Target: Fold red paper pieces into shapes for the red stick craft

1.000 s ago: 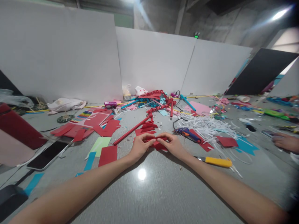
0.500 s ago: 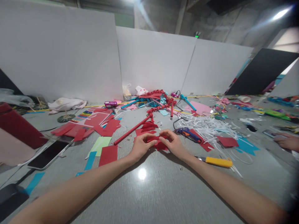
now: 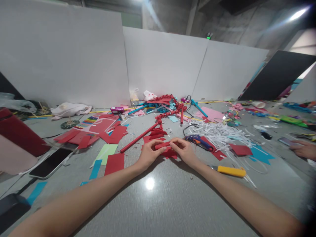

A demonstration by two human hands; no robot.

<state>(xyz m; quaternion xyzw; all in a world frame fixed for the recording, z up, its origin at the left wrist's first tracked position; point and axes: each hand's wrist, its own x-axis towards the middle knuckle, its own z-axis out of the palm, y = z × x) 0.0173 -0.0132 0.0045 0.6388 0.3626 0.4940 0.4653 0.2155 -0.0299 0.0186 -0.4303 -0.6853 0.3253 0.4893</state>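
Observation:
My left hand (image 3: pixel 148 153) and my right hand (image 3: pixel 184 150) meet over the grey table (image 3: pixel 158 200), both pinched on a small piece of red paper (image 3: pixel 165 145) held between their fingertips. More red paper scraps (image 3: pixel 171 154) lie just under the hands. A long red paper tube (image 3: pixel 139 137) runs away from my left hand toward the back. A blue glue gun (image 3: pixel 197 141) lies just beyond my right hand.
A yellow utility knife (image 3: pixel 230 171) lies at the right, white paper shreds (image 3: pixel 222 133) behind it. Red sheets (image 3: pixel 98 130) and a phone (image 3: pixel 50 163) sit left. Another person's hand (image 3: pixel 302 148) rests at the far right. White partition boards (image 3: pixel 163 62) stand behind.
Both hands have shifted slightly away from me with the red paper, and the fingers have closed tighter on it. The view has barely moved.

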